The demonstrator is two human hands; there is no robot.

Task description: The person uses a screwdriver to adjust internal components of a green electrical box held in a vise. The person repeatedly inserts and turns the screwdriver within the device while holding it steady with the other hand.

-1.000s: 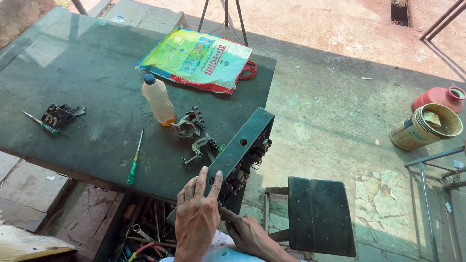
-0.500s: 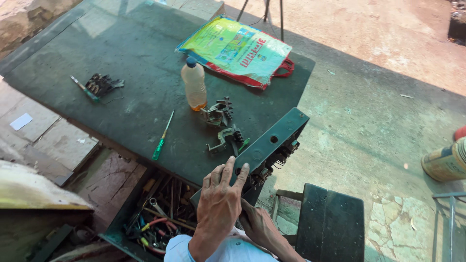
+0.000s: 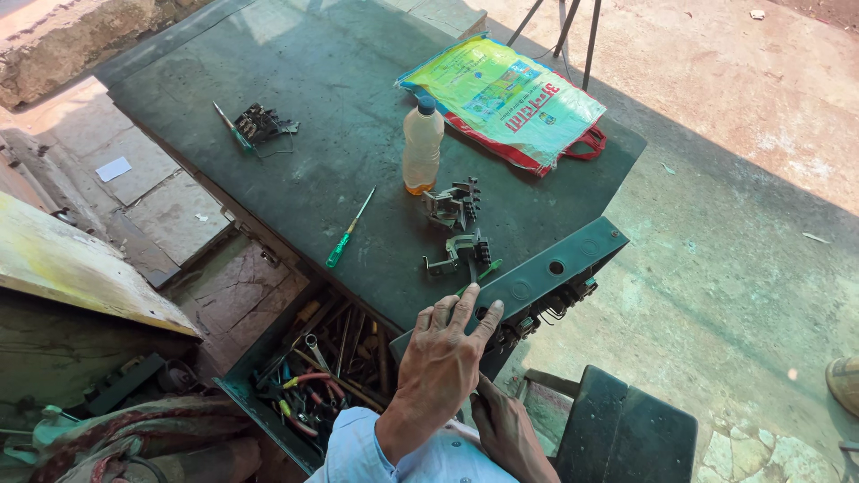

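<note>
Lower centre: left hand [image 3: 445, 349] lies flat, fingers spread, on green panel [image 3: 528, 284] at bench [image 3: 295, 72] edge. Panel's long axis runs lower left to upper right. Right hand [image 3: 506, 427] beneath it, grip hidden.

My left hand [image 3: 445, 347] lies flat on the panel [image 3: 528, 284] tilted up at the near edge of the worktop [image 3: 313, 107], and my right hand [image 3: 504, 427] sits below it, under the panel. Just behind the panel lie two metal parts [image 3: 456, 228], the bottle [image 3: 421, 146] behind them, the bag [image 3: 506, 98] beyond. A screwdriver [image 3: 348, 230] lies left of the parts. The tool drawer [image 3: 313, 376] is open below the worktop, left of my hands.
</note>
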